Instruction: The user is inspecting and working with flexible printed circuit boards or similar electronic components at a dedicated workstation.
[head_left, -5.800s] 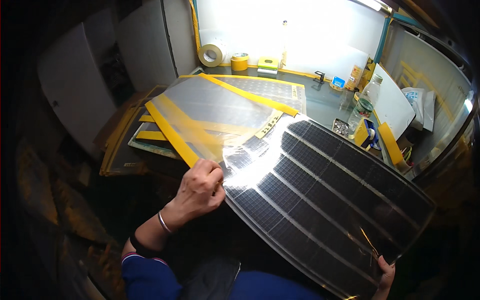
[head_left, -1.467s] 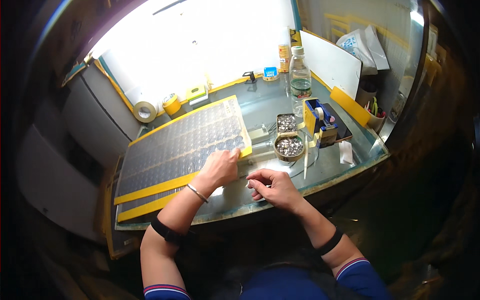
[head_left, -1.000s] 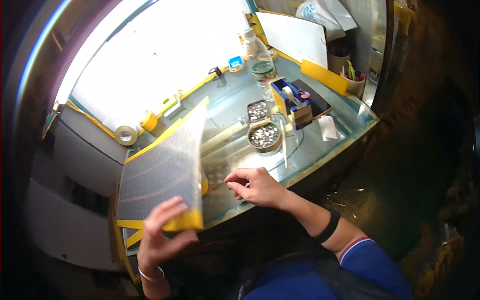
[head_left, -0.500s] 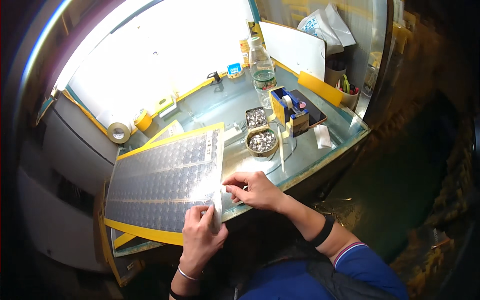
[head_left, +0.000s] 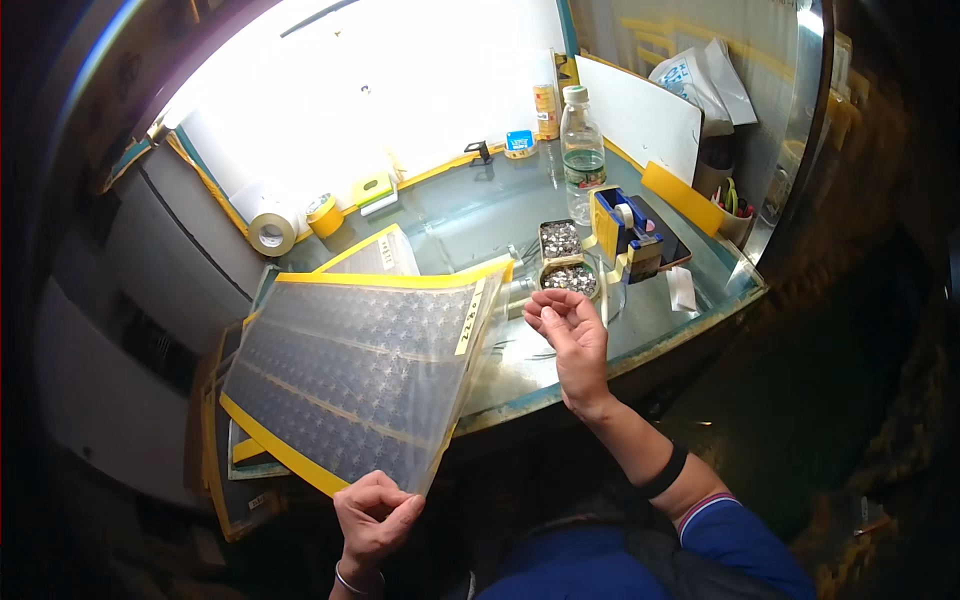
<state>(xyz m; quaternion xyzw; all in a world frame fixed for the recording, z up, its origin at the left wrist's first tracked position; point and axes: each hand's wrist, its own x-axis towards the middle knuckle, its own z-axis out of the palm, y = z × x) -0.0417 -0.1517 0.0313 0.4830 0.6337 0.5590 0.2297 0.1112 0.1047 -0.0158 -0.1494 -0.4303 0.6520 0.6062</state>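
Clock read from each named thing, 12 away from the wearer

Left hand (head_left: 372, 520): thumb and fingers pinched on the near corner of a patterned grey sheet (head_left: 350, 360), at the sheet's 6 o'clock; pale bracelet (head_left: 360, 580) at the wrist

Sheet: slants over the left part of the glass-topped table (head_left: 450, 215), pinched corner out past the near edge; yellow strips along its 12 o'clock and 7 o'clock edges; pale label (head_left: 468, 320) with dark handwriting near its 2 o'clock edge; clear film along that same side

Second sheet (head_left: 385, 260): partly covered by the first, showing at its 12 o'clock

Right hand (head_left: 578, 345): well apart from the sheet, at its 3 o'clock; fingers loosely bent, thumb close to them, narrow gap; cannot tell whether anything small sits between; dark band (head_left: 665, 473) on the forearm

From the right hand: round tin (head_left: 568, 275) of small shiny bits at 12, partly hidden behind the fingers, contact unclear; square tin (head_left: 560, 237) of similar bits just beyond; clear bottle (head_left: 582, 165) with green label farther out at 12; blue and yellow tape dispenser (head_left: 628, 235) at 1; small white packet (head_left: 682, 290) at 2; small black stand (head_left: 478, 152) at 11

Wide tape roll (head_left: 272, 235) and yellow roll (head_left: 323, 215) side by side, at the sheet's 11 o'clock
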